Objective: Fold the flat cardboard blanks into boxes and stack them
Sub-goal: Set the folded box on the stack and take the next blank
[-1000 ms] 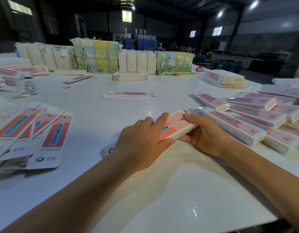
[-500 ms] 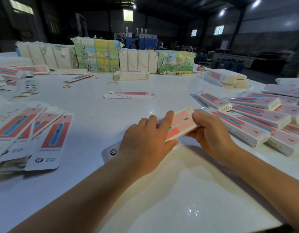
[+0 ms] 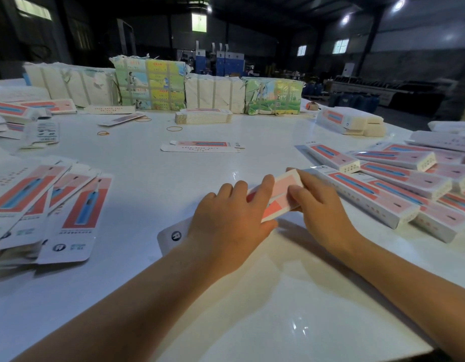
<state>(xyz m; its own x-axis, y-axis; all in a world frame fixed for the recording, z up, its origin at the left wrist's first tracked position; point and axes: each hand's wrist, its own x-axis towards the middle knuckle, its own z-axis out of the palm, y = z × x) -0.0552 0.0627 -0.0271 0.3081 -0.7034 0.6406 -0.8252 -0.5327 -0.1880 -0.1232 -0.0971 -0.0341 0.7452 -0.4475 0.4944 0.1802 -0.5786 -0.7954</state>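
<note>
Just below the centre of the frame, both hands are working on one cardboard blank (image 3: 278, 194) that is lying on the white table (image 3: 252, 322). Its long axis is running diagonally, from a white logo-printed end flap at lower left, peeking out beside the left wrist, up to a pink end at upper right.

The left hand (image 3: 231, 226) is lying across the blank's middle with its grip closed around it, fingers over the top and thumb under the near edge. The right hand (image 3: 322, 210) is at the upper-right end, its grip pinching that end, thumb on the printed face; how far the flap there is folded cannot be told.

So the end being worked is lying to the right of the left hand's hold and directly under the right hand, which is the nearer one to it.

The row of folded boxes (image 3: 377, 202) is lying just right of the right hand, while the fanned flat blanks (image 3: 77, 207) are sitting well apart at the left edge of the frame.
</note>
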